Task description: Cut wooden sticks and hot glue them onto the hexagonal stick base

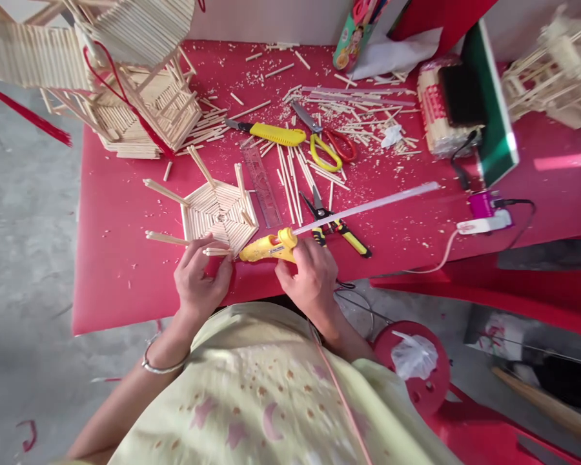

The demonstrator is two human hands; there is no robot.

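In my right hand (312, 274) is a yellow hot glue gun (266, 247), with a long clear glue stick (368, 208) sticking out of its back. Its nozzle points left, at the near corner of a hexagonal base of wooden sticks (213, 210). Short stick posts (167, 192) stand up from the base's corners. My left hand (201, 274) pinches a stick post (217, 252) at that near corner, close to the nozzle. Whether the nozzle touches the wood I cannot tell.
Beyond the base lie a clear ruler (261, 184), a yellow utility knife (277, 134), scissors (326, 145), cutters (339, 226) and loose sticks (290, 184). A larger stick model (145, 106) stands back left. A bundle of sticks (430, 110) and a purple plug adapter (481, 203) are at right.
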